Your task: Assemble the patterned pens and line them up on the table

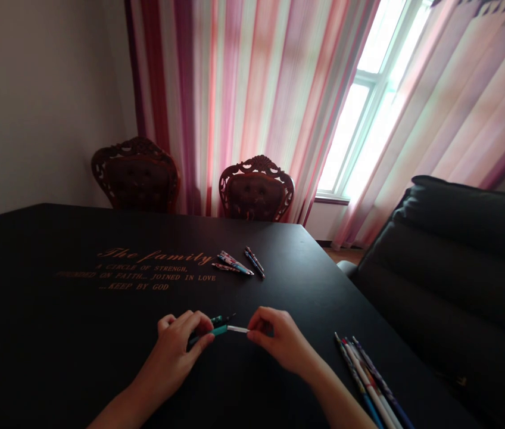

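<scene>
My left hand (181, 341) pinches a teal pen barrel (220, 330) between thumb and fingers. From the right, my right hand (281, 337) grips the end of a slim white pen piece (237, 329). The two pieces meet in line between my hands; whether they are joined or only touching I cannot tell. Just beyond the teal barrel lies a dark green patterned pen part (217, 320) with a thin dark tip pointing right. My left fingers partly hide it.
Several pen parts (234, 262) lie farther back on the black table (100, 357), with two dark pens (254, 262) beside them. Several long pens (368, 381) rest near the right edge. Carved chairs (256, 193) stand behind, and a black leather seat (458, 286) is at the right.
</scene>
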